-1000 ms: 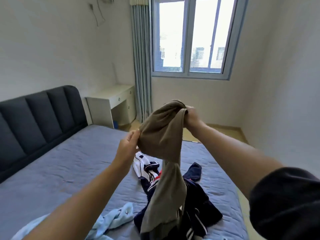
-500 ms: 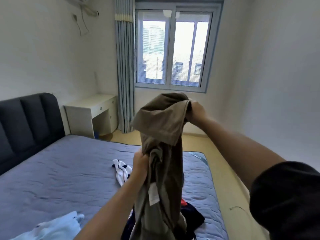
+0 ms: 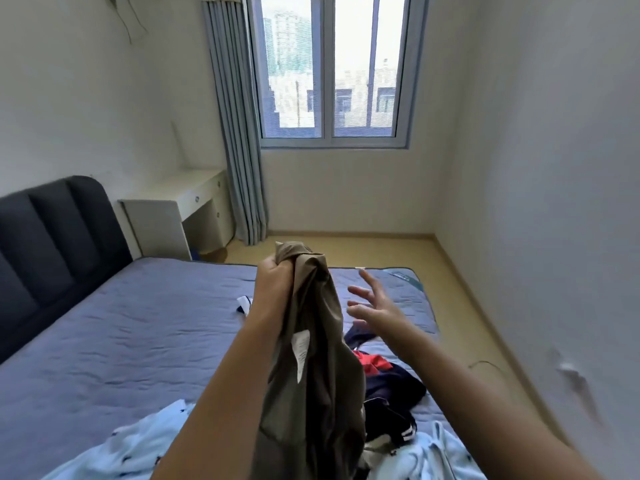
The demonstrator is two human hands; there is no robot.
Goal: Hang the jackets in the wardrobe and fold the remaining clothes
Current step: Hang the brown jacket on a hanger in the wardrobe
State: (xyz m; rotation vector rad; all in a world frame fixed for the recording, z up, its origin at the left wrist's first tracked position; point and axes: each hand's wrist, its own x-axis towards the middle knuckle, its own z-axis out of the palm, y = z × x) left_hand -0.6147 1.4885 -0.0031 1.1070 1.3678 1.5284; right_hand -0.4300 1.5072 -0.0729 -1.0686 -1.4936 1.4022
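At frame centre the left hand (image 3: pixel 273 284) curls its fingers tight round the bunched top of a brown garment (image 3: pixel 311 382) (white label showing), which hangs down above the bed (image 3: pixel 121 341). Just right, the right hand (image 3: pixel 379 306) hovers, fingers spread, holding nothing. Lower right lie navy and red clothes (image 3: pixel 391 386); a pale blue garment (image 3: pixel 138 441) runs along the bottom.

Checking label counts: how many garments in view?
3. Olive-brown thin garment in left hand; navy, red and white garment heaped on grey-blue bed; pale-blue printed garment at near edge. Heap may hide more.
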